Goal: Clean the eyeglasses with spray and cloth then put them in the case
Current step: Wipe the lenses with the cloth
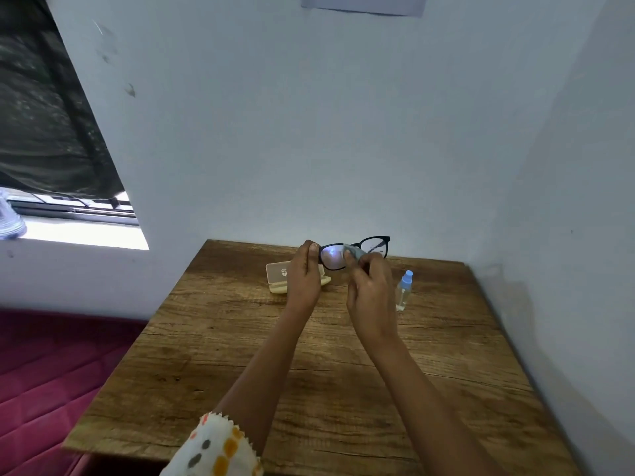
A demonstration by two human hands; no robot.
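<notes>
Black-framed eyeglasses [374,244] are held up above the far part of the wooden table [309,355]. My left hand [304,273] pinches the frame's left end between thumb and fingers. My right hand [371,286] pinches a small grey cloth [354,250] against the left lens near the bridge. A cream eyeglass case [278,273] lies open on the table behind my left hand, partly hidden by it. A small clear spray bottle [402,292] with a blue cap stands to the right of my right hand.
The table stands in a corner, with pale walls behind it and to its right. A dark red mattress [51,372] lies to the left, below a window [68,214].
</notes>
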